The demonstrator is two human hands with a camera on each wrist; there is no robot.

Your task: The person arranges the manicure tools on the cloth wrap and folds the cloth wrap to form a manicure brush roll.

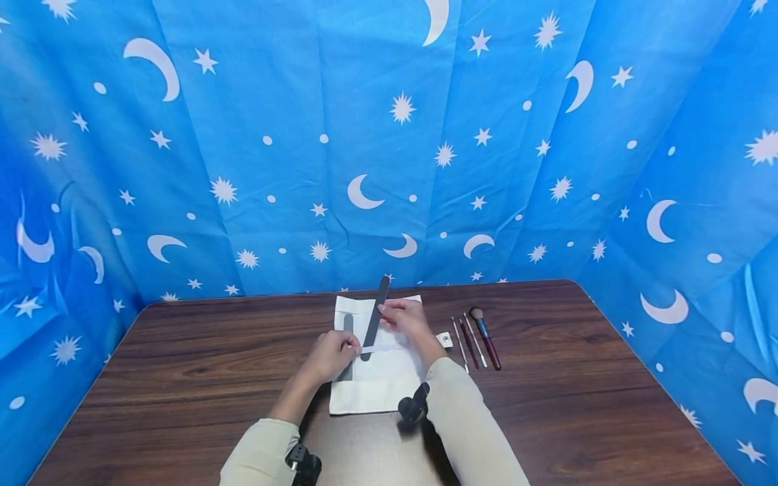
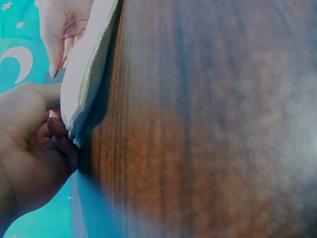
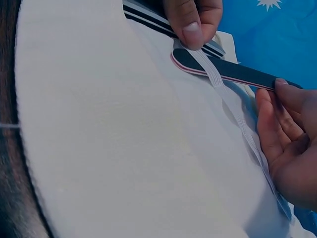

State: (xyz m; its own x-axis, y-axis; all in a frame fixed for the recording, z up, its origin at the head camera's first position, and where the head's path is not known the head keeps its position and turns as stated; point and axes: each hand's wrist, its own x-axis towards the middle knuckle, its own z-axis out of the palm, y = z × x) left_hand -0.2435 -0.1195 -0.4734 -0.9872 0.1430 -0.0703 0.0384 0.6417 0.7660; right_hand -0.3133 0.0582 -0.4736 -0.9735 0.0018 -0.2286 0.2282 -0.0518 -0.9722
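Note:
A white cloth roll-up pouch (image 1: 377, 397) lies opened out on the table, with a white elastic band (image 3: 240, 121) running across it. My left hand (image 1: 331, 354) pinches the band between thumb and fingertips and lifts it off the cloth. In my right hand (image 1: 408, 318) a dark nail file (image 1: 375, 320) is pinched near its far end. The file slants across the pouch, its rounded near end passing under the raised band in the right wrist view. Another grey nail file (image 1: 348, 322) lies at the pouch's left side, partly hidden by my left hand.
Right of the pouch lie a makeup brush (image 1: 484, 337) and several slim tools, among them a metal one (image 1: 460, 344). A snap tab (image 1: 446, 339) sticks out from the pouch's right edge. Behind the wooden table (image 1: 182, 378) hangs a blue curtain (image 1: 292, 169).

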